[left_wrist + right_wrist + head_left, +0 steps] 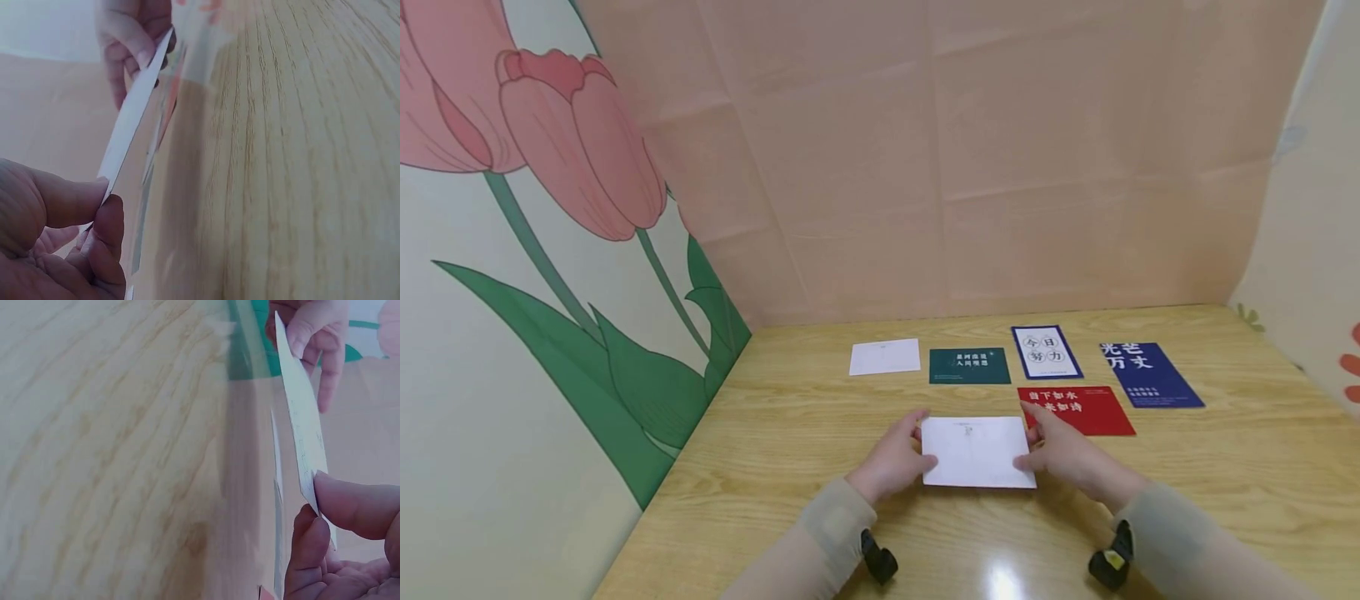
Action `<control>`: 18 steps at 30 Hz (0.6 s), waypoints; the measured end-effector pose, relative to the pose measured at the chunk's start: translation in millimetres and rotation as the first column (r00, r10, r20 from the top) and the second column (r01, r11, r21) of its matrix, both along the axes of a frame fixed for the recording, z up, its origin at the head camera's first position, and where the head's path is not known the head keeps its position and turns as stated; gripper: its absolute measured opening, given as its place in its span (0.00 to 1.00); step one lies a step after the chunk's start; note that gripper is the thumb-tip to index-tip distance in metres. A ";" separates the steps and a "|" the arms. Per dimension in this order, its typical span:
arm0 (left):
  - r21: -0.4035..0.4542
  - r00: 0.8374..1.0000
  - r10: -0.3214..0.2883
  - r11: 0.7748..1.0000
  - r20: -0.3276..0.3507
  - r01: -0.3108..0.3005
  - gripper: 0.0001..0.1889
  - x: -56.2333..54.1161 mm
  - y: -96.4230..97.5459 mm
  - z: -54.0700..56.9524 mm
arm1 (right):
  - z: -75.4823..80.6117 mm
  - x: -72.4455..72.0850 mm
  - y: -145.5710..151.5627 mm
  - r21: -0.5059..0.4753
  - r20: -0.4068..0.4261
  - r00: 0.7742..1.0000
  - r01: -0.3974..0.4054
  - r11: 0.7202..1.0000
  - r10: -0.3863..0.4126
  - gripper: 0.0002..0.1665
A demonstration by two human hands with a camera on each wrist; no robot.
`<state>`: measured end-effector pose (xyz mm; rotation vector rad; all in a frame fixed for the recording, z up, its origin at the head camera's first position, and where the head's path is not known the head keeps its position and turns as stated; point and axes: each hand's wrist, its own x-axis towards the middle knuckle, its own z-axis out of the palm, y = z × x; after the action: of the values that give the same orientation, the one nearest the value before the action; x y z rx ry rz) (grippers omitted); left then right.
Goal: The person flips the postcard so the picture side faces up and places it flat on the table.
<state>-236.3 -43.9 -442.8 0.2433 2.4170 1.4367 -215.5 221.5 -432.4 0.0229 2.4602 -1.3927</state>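
Note:
Both hands hold a white card above the table, its pale side with small faint print facing up. The left hand pinches its left edge between thumb and fingers; the left wrist view shows the card nearly edge-on. On the opposite edge the right hand pinches the card, thumb on top and fingers beneath, as the right wrist view of the card also shows. Just behind the right fingers lies a red card with white characters, partly covered by that hand. The held card's underside is hidden.
Farther back on the wooden table lie a white card, a dark green card, a blue-bordered white card and a blue card. A pinkish sheet hangs behind, and a tulip-painted wall stands left.

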 end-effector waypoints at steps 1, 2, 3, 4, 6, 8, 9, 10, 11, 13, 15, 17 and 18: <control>0.011 1.000 0.012 1.000 0.001 -0.012 0.37 -0.3 0.2 0.4 | 0.5 0.1 0.1 -0.008 0.002 1.000 0.004 1.000 -0.004 0.65; 0.022 1.000 0.025 0.999 0.006 -0.025 0.38 -0.7 0.1 0.8 | 0.8 0.1 0.5 -0.012 0.004 1.000 0.007 1.000 -0.007 0.64; 0.031 0.999 0.043 0.999 0.016 -0.044 0.39 -0.9 0.2 1.3 | 0.9 0.2 0.8 -0.013 0.007 1.000 0.009 1.000 -0.009 0.63; 0.042 0.998 0.059 0.997 0.022 -0.060 0.39 -1.2 -0.1 1.5 | 1.0 0.4 1.1 -0.013 0.007 1.000 0.010 1.000 -0.010 0.61; 0.059 0.996 0.088 0.994 0.032 -0.090 0.39 -1.5 -0.8 2.2 | 0.9 0.7 2.2 -0.011 0.007 1.000 0.010 1.000 -0.010 0.57; 0.075 0.994 0.105 0.991 0.035 -0.107 0.36 -1.0 -2.2 2.4 | 0.7 1.0 2.9 -0.004 0.002 1.000 0.013 1.000 -0.013 0.50; 0.083 0.993 0.109 0.990 0.033 -0.112 0.34 -0.6 -2.9 2.2 | 0.6 1.1 3.3 0.000 -0.004 1.000 0.014 1.000 -0.014 0.46; 0.090 0.993 0.115 0.989 0.033 -0.117 0.31 -0.3 -3.5 2.0 | 0.6 1.0 3.6 0.001 -0.011 1.000 0.016 1.000 -0.016 0.43; 0.095 0.993 0.117 0.988 0.028 -0.119 0.28 0.2 -4.0 1.8 | 0.6 1.0 3.7 0.000 -0.016 1.000 0.020 1.000 -0.020 0.40; 0.108 0.993 0.116 0.987 0.015 -0.117 0.20 0.8 -4.9 0.8 | 0.9 0.9 3.5 0.001 -0.030 0.999 0.031 1.000 -0.031 0.35; 0.115 0.993 0.118 0.986 0.004 -0.118 0.12 0.8 -5.3 0.0 | 1.7 0.8 3.7 -0.002 -0.044 0.998 0.035 0.999 -0.035 0.34; 0.122 0.993 0.115 0.986 -0.009 -0.113 0.08 0.7 -5.3 -0.7 | 2.9 0.9 3.3 -0.011 -0.055 0.998 0.039 0.999 -0.040 0.32; 0.126 0.993 0.115 0.986 -0.009 -0.113 0.06 0.6 -5.3 -0.6 | 3.7 0.9 3.3 -0.014 -0.061 0.997 0.040 0.999 -0.041 0.31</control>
<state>-235.8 -49.2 -443.4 0.1478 2.3913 1.6447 -214.6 224.9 -428.8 0.0282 2.5136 -1.4469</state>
